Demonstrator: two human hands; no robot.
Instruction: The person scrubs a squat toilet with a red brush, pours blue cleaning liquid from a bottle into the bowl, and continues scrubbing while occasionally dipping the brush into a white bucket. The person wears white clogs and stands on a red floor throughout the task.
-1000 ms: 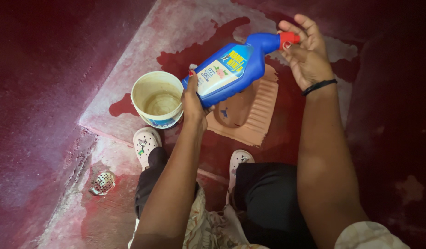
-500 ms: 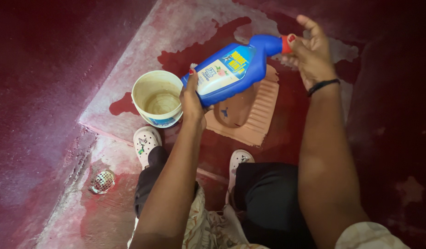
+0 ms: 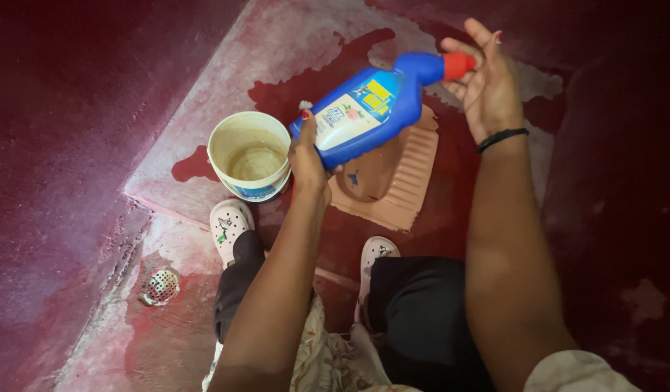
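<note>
My left hand [image 3: 309,163] grips the lower end of a blue plastic bottle [image 3: 364,116] with a pale label, held tilted, neck up and to the right. The bottle's red cap [image 3: 458,65] rests against the palm of my right hand [image 3: 487,94], whose fingers are stretched out and apart behind it. A black band [image 3: 502,136] circles my right wrist. The bottle hangs over a terracotta squat toilet pan [image 3: 400,181] set in the raised floor.
A cream bucket [image 3: 215,156] with murky residue stands left of the pan. My feet in pale clogs [image 3: 229,229] [image 3: 377,254] rest below the raised step. A round metal floor drain [image 3: 159,286] sits at lower left. Dark red walls close in on both sides.
My right hand's fingers, curled at the red cap before, have straightened and spread. The bottle has shifted slightly up and to the right.
</note>
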